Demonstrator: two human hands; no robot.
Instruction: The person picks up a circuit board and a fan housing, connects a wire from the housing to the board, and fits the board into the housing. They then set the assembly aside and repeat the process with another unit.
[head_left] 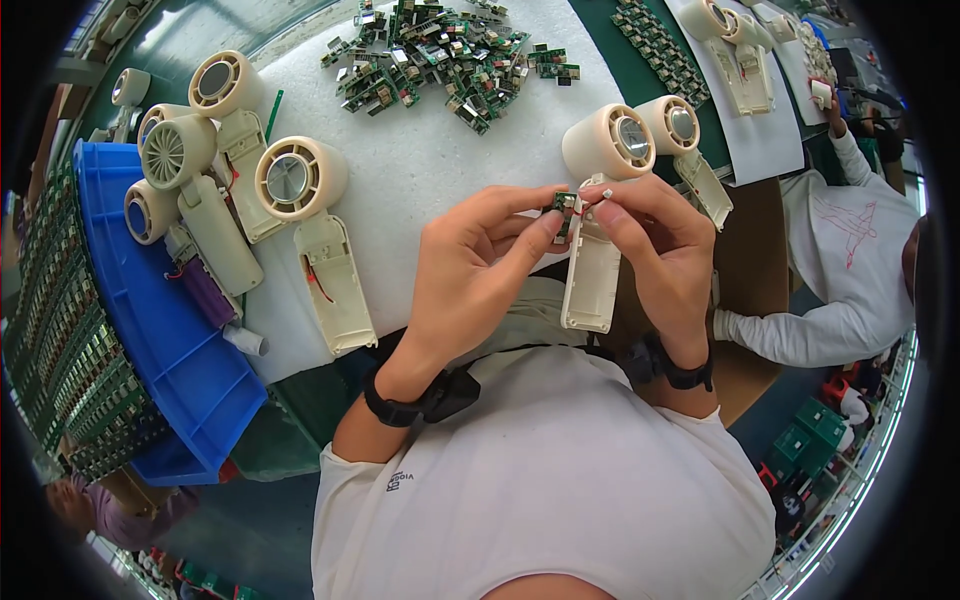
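My left hand (480,260) pinched a small green circuit board (564,206) between thumb and fingertips, above the near edge of the white foam sheet (450,150). Just to its right, my right hand (665,250) had its thumb and forefinger closed on a small white connector (606,194) with a red wire. The open handle of a cream fan (593,285) pointed toward me between my hands, its round head on the far side; I couldn't tell whether my other right fingers gripped it. Another cream fan (335,290) lay to the left, handle open, red wire inside. Farther left stood a blue bin (165,330). At the far side, loose circuit boards (440,60) were heaped on the sheet.
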